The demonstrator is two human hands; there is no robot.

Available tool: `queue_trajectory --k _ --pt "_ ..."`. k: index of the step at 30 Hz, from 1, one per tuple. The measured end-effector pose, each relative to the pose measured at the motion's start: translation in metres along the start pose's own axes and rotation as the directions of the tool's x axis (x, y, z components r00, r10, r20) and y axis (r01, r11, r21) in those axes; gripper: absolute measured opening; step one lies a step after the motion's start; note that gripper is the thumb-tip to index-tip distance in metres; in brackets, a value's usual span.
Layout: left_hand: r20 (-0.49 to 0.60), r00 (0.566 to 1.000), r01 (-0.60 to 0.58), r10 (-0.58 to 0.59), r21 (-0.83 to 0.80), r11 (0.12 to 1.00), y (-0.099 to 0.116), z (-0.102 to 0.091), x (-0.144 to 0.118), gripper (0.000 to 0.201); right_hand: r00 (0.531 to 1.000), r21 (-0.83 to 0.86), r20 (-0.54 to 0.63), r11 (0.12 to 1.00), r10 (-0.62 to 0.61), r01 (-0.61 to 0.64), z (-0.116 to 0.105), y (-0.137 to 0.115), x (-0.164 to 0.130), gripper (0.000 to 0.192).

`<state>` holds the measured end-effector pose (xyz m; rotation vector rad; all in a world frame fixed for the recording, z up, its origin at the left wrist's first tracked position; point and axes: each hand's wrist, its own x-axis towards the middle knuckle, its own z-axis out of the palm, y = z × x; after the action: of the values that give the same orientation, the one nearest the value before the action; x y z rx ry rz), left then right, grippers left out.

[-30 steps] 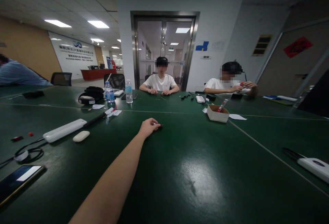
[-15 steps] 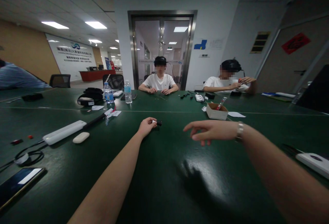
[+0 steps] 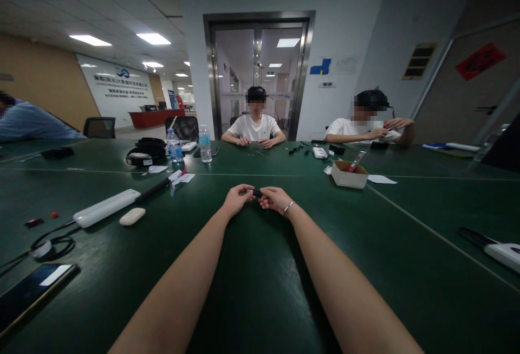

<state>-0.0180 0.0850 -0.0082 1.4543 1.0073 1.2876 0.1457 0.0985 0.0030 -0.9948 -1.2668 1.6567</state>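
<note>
Both my arms reach forward over the dark green table [image 3: 260, 289]. My left hand [image 3: 236, 200] and my right hand [image 3: 274, 199] meet at the table's middle, and both pinch a small black object [image 3: 257, 193] held between their fingertips. The object is too small to make out in detail. A thin bracelet sits on my right wrist.
A long white device [image 3: 106, 207], a white oval case [image 3: 132, 216], a cable coil [image 3: 52, 246] and a phone [image 3: 32, 289] lie at the left. Two water bottles [image 3: 205, 145] and a cardboard box [image 3: 348, 175] stand further off. Two people sit across the table; a third is at far left.
My right arm came in from the right and its hand closed on the small black object that my left hand held. The left hand stayed nearly in place.
</note>
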Motion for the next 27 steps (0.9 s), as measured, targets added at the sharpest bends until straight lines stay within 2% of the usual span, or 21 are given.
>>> queue_trajectory --k 4,10,20,27 --pt "-0.021 1.0 0.014 -0.014 0.018 1.0 -0.001 0.001 0.001 0.027 1.0 0.033 0.007 0.999 -0.016 0.016 -0.006 0.003 0.0 0.007" --pt "-0.118 0.993 0.018 -0.006 0.099 0.995 -0.006 0.0 0.005 0.025 0.999 0.1 -0.011 0.994 -0.048 0.049 -0.008 0.004 -0.003 0.014" --pt "-0.135 0.99 0.048 -0.035 0.097 0.994 -0.004 0.002 0.004 0.029 0.996 0.144 0.019 0.986 -0.083 0.079 -0.01 0.006 -0.004 0.023" --pt "-0.149 0.989 0.044 -0.017 0.177 0.983 -0.012 -0.001 0.008 0.034 0.996 0.165 0.027 0.983 -0.089 0.083 -0.009 0.003 -0.007 0.023"
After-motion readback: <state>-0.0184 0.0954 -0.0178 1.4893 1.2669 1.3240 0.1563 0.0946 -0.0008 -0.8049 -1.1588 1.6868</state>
